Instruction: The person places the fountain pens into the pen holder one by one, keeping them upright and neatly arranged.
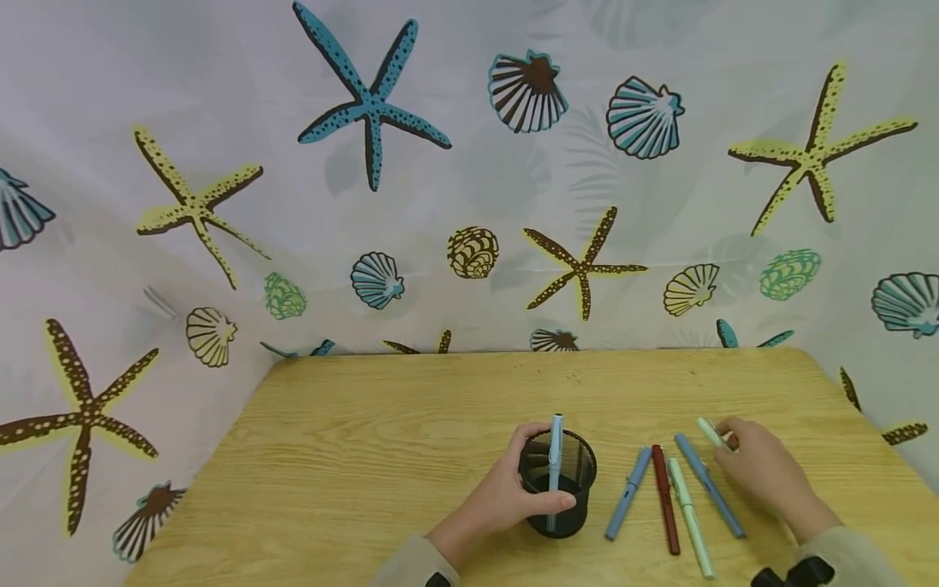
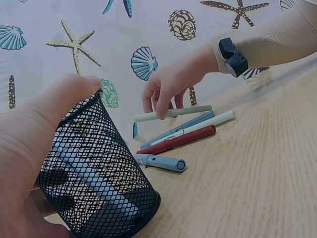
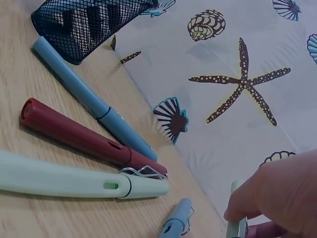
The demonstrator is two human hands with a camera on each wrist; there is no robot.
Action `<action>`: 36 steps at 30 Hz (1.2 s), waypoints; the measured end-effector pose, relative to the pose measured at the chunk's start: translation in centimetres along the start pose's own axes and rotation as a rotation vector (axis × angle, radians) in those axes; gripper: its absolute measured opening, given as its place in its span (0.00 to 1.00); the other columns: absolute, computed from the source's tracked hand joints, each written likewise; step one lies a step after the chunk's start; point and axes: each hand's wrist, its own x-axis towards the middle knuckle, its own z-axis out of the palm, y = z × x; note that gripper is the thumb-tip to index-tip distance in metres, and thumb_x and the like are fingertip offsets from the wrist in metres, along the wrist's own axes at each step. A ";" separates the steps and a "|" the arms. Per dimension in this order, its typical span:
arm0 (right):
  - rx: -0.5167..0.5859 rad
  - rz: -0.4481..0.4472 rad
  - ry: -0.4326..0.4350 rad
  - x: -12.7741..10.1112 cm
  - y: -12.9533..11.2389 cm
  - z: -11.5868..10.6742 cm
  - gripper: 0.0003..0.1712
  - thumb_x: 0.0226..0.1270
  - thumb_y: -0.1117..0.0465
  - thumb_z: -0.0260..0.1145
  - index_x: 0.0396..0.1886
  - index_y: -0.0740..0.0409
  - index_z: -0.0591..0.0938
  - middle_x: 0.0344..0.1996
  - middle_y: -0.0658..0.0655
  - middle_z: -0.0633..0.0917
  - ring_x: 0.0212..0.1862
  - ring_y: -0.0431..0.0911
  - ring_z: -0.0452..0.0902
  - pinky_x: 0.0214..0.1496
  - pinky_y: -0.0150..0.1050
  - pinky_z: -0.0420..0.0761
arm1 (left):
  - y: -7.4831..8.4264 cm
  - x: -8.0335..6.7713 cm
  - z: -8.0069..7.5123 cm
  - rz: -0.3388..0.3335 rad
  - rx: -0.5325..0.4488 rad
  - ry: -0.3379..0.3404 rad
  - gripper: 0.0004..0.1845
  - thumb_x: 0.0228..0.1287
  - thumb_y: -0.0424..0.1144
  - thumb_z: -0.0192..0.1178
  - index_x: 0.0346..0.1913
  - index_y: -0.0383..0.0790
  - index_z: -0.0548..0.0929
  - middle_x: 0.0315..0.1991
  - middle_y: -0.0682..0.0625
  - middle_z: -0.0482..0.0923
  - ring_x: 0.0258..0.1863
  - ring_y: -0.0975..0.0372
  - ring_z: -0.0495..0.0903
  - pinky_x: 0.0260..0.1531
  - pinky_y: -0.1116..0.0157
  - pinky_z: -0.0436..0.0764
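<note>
My left hand (image 1: 506, 489) grips a black mesh pen holder (image 2: 106, 168), its thumb across the near side. One light blue pen (image 1: 555, 448) stands inside, leaning on the wall; its lower part shows through the mesh in the left wrist view. Over on the right, my right hand (image 1: 766, 465) pinches a light green pen (image 1: 711, 433) between thumb and fingers. Between the hands lie a blue pen (image 1: 628, 493), a dark red pen (image 1: 666, 501), a second light green pen (image 1: 691, 518) and another blue pen (image 1: 710, 487), the last nearest my right hand.
A pale wooden table (image 1: 352, 456) carries everything. Behind it and at both sides hangs a white cloth (image 1: 440, 204) printed with starfish and shells. The loose pens lie roughly side by side, right of the pen holder.
</note>
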 end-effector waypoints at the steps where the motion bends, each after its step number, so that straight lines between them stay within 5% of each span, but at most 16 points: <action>1: 0.005 -0.007 0.004 -0.1 -0.1 -0.1 0.18 0.63 0.63 0.58 0.49 0.71 0.74 0.35 0.64 0.78 0.33 0.51 0.74 0.30 0.46 0.73 | 0.0 0.0 0.0 0.000 0.001 0.000 0.41 0.51 0.47 0.69 0.64 0.69 0.57 0.66 0.49 0.53 0.57 0.52 0.64 0.48 0.50 0.69; 22: 0.153 -0.095 0.171 -1.2 -4.0 -0.5 0.20 0.64 0.65 0.58 0.54 0.70 0.69 0.35 0.61 0.77 0.32 0.48 0.75 0.27 0.40 0.75 | 0.0 0.1 0.0 -0.002 -0.013 -0.002 0.41 0.51 0.51 0.69 0.65 0.67 0.56 0.65 0.46 0.55 0.54 0.51 0.68 0.46 0.52 0.71; 36: 0.201 -0.239 0.303 -1.2 -6.2 0.6 0.18 0.63 0.64 0.63 0.51 0.63 0.72 0.35 0.59 0.79 0.32 0.47 0.77 0.28 0.40 0.75 | 0.2 0.0 0.1 -0.017 -0.021 0.001 0.41 0.51 0.49 0.69 0.65 0.66 0.56 0.63 0.45 0.57 0.53 0.52 0.69 0.46 0.52 0.71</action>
